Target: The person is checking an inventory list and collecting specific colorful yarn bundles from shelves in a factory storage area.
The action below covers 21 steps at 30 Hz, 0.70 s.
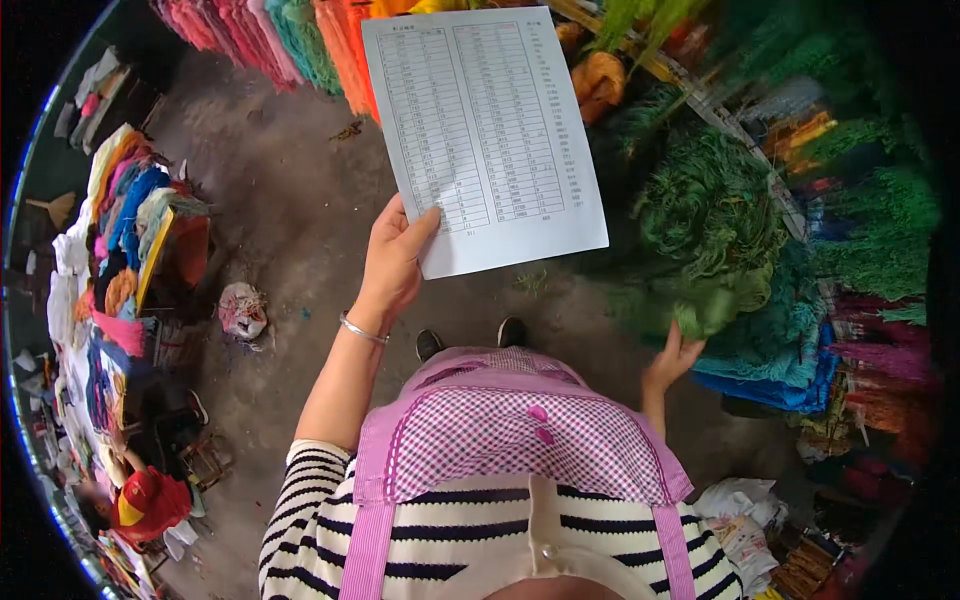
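Observation:
A white sheet of paper (515, 235) with printed tables is pinched at its lower left corner by my left hand (395, 255), thumb on top. A silver bangle circles that wrist. On the right, my right hand (673, 362) is closed on a light green yarn bundle (705, 308), whose edge is smeared by motion. Just beyond it lies a heap of darker green yarn (715, 205), loosely tangled. Teal yarn (785, 345) is stacked beneath and beside the heap, with blue yarn at its lower edge.
Colourful hanks (235, 35) hang at the far left of the paper. More yarn (125, 230) covers a long rack on the left, where a person in red (150, 500) is bent low. A whitish bundle (242, 310) lies on the floor; white bags (745, 510) sit at lower right.

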Each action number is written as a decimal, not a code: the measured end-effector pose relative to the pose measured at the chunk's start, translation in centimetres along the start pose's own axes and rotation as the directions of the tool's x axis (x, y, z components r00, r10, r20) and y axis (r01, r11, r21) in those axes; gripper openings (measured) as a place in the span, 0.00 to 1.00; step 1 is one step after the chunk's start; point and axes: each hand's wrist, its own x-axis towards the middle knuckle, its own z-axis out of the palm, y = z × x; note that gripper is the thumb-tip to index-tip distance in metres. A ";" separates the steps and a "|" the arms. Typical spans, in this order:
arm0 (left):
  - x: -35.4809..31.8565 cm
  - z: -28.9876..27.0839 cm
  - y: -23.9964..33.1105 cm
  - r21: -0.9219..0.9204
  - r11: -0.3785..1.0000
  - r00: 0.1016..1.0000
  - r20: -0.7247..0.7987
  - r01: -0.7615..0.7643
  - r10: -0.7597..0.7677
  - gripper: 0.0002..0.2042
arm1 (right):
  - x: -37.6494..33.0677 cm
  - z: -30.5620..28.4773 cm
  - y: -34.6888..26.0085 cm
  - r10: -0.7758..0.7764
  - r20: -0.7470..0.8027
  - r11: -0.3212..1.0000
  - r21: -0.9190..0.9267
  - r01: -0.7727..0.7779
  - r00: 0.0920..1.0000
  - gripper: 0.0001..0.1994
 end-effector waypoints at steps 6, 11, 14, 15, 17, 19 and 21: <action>-0.1 -2.1 -3.3 0.081 0.994 0.974 -0.212 -0.067 0.083 0.14 | -4.6 1.2 -1.2 0.360 0.121 0.902 0.208 -0.378 0.925 0.21; -0.2 -9.6 0.3 -0.049 0.983 0.915 -0.377 -0.177 0.146 0.14 | -8.5 9.8 -4.0 0.425 0.727 0.768 0.026 -0.640 0.539 0.20; -1.5 -13.4 1.5 -0.040 0.957 0.859 -0.452 -0.288 0.239 0.13 | -9.8 15.7 -7.5 0.323 0.921 0.790 -0.134 -0.598 0.220 0.22; -1.3 -14.6 2.4 -0.025 0.949 0.841 -0.470 -0.315 0.267 0.14 | -10.6 18.1 -8.6 0.238 0.963 0.811 -0.124 -0.571 0.130 0.22; -1.2 -17.8 3.0 -0.047 0.931 0.829 -0.472 -0.363 0.299 0.15 | -11.9 22.1 -10.8 0.108 0.991 0.835 -0.131 -0.535 -0.074 0.23; -0.2 -19.8 3.9 -0.067 0.919 0.815 -0.491 -0.388 0.308 0.15 | -13.4 26.5 -14.0 -0.023 0.957 0.835 -0.141 -0.533 -0.290 0.24; 0.9 -21.6 4.4 -0.106 0.880 0.785 -0.511 -0.464 0.352 0.16 | -15.4 30.5 -18.6 -0.188 0.857 0.871 -0.081 -0.484 -0.480 0.25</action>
